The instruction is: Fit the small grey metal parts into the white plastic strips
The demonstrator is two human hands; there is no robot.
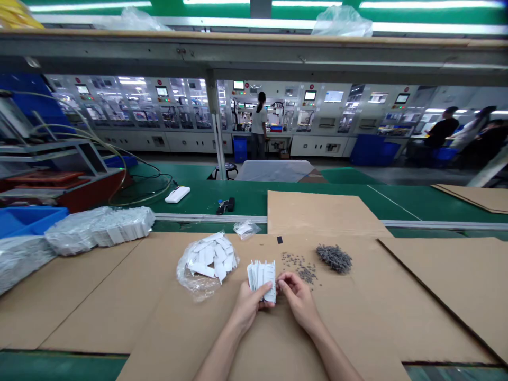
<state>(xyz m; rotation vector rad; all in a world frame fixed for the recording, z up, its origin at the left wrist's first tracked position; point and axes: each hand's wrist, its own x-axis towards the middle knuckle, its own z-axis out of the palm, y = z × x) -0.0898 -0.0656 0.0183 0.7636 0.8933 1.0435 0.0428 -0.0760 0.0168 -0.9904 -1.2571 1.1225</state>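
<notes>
My left hand (249, 302) is closed round a fanned stack of flat white plastic parts (262, 278), thumb across the front one. Beside the stack's right edge is my right hand (297, 296), thumb and forefinger pinched together; whatever is between the tips is too small to make out. Small grey pieces (306, 273) lie scattered just beyond the right hand, and a dense heap of the same grey pieces (334, 259) sits further right. To the left, an open clear plastic bag (198, 288) holds loose white plastic parts (214, 254).
Cardboard sheets (178, 328) cover the bench. Wrapped stacks of white parts (103, 227) and a blue bin (32, 219) stand at left. A small clear bag (246, 228), a black chip-like piece (280, 240) and a white box (178, 194) lie beyond. A person (259, 124) stands near machines behind.
</notes>
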